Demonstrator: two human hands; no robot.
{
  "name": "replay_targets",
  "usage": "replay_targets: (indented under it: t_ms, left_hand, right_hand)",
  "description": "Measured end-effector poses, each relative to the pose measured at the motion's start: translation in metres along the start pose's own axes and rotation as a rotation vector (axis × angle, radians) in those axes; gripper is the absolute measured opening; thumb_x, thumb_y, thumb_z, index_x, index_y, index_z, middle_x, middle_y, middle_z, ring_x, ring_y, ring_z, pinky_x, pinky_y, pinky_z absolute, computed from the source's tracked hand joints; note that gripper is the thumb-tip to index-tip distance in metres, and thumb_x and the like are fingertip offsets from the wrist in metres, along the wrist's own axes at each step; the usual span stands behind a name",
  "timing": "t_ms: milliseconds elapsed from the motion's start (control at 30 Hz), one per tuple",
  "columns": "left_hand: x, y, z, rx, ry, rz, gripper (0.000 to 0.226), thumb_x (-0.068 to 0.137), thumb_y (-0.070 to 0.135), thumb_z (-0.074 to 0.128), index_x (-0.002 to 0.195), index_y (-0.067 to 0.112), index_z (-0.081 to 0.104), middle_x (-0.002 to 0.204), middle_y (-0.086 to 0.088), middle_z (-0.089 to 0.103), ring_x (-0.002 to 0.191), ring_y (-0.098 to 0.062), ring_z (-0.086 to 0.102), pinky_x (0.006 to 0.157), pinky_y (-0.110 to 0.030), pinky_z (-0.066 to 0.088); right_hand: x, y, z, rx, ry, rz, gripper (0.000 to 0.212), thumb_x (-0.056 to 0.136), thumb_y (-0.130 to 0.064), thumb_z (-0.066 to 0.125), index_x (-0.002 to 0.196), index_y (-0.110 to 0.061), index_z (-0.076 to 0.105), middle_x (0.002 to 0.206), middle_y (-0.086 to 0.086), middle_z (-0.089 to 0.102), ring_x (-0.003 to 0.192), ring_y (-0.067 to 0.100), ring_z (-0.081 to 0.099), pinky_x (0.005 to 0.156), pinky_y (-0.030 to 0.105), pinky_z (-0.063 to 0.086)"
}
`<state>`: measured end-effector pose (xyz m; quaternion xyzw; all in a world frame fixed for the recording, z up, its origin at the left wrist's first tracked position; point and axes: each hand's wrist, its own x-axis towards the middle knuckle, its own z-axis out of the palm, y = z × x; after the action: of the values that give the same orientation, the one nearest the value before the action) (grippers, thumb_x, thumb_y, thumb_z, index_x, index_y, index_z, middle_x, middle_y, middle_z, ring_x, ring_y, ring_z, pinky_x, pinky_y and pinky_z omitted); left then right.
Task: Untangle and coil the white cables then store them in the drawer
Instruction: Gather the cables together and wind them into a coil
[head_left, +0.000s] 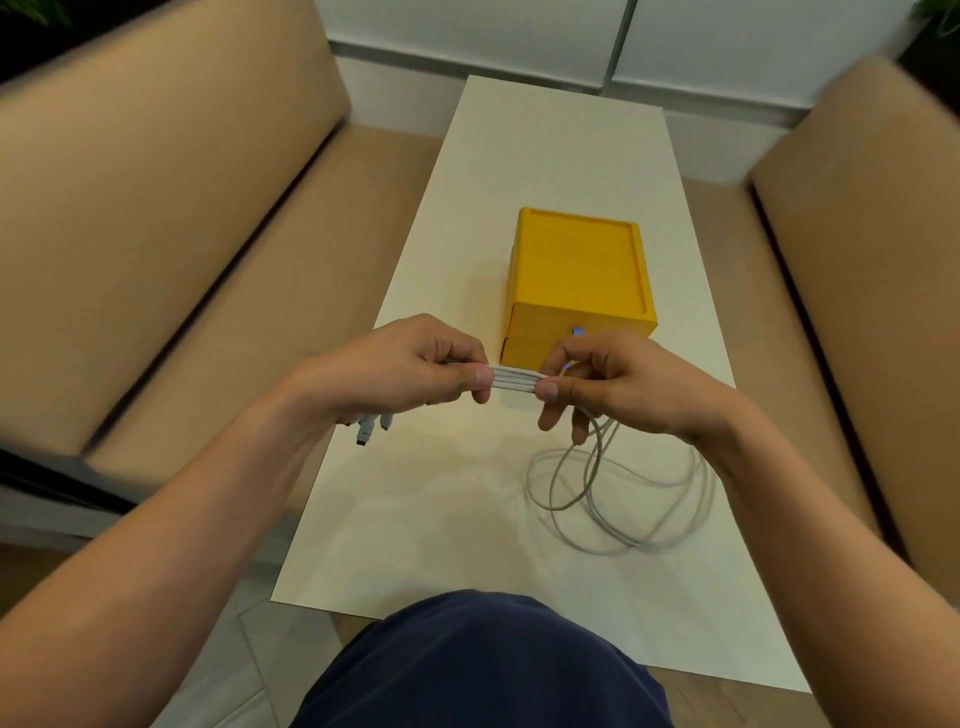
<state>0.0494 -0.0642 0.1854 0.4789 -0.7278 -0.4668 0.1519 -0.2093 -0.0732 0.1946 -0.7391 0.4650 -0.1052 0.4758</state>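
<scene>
White cables (515, 383) run as a flat band of side-by-side strands, left to right between my hands, above the cream counter (519, 156) and just in front of the yellow drawer box (579, 270). My left grip (415, 366) is clamped on one end of the band, thumb against curled fingers, with the plug ends (370, 428) hanging out beneath it. My right grip (618, 382) pinches the other end between thumb and forefinger, and from it the slack drops to the counter in loose loops (618, 493).
</scene>
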Motion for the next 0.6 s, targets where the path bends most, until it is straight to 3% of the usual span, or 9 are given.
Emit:
replay_targets:
  t_ms: [100,200,333,467,600]
  left_hand:
    - [0.001,0.001,0.001,0.014,0.009,0.001,0.025,0.103,0.032,0.06,0.084,0.023,0.074,0.056,0.009,0.049,0.059,-0.013,0.041,0.06,-0.03,0.034]
    - [0.002,0.004,0.002,0.023,-0.002,0.016,0.025,0.103,0.03,0.06,0.084,0.023,0.073,0.054,0.012,0.05,0.054,-0.006,0.041,0.057,-0.026,0.034]
    - [0.003,0.006,0.003,0.02,-0.005,0.034,0.025,0.103,0.029,0.059,0.084,0.02,0.073,0.053,0.013,0.048,0.052,-0.003,0.039,0.054,-0.022,0.033]
    - [0.006,0.005,0.0,0.027,0.03,0.028,0.026,0.103,0.03,0.06,0.083,0.022,0.073,0.052,0.013,0.047,0.056,-0.009,0.039,0.057,-0.029,0.032]
    - [0.009,0.006,-0.003,0.034,0.061,0.028,0.025,0.103,0.03,0.06,0.082,0.023,0.073,0.051,0.015,0.047,0.052,-0.008,0.036,0.055,-0.029,0.031]
  right_hand:
    - [-0.001,0.001,0.004,0.07,0.035,-0.024,0.012,0.097,-0.016,0.069,0.098,-0.004,0.066,0.095,0.004,0.08,0.085,0.022,0.077,0.077,0.028,0.058]
    - [-0.002,0.006,0.009,0.158,0.048,-0.009,0.016,0.09,-0.009,0.075,0.095,0.002,0.066,0.092,0.01,0.08,0.085,0.027,0.077,0.079,0.031,0.061]
    - [-0.003,0.009,0.011,0.226,0.048,0.071,0.02,0.089,-0.013,0.077,0.098,-0.001,0.064,0.091,0.012,0.08,0.085,0.028,0.078,0.083,0.035,0.061]
    - [-0.008,0.007,0.012,0.183,0.005,0.063,0.027,0.098,-0.028,0.063,0.117,-0.011,0.072,0.101,0.002,0.08,0.092,0.019,0.077,0.088,0.028,0.06]
    - [-0.007,0.004,0.02,0.062,0.031,0.042,0.019,0.101,-0.025,0.062,0.105,-0.011,0.075,0.095,-0.002,0.08,0.092,0.013,0.075,0.091,0.03,0.059]
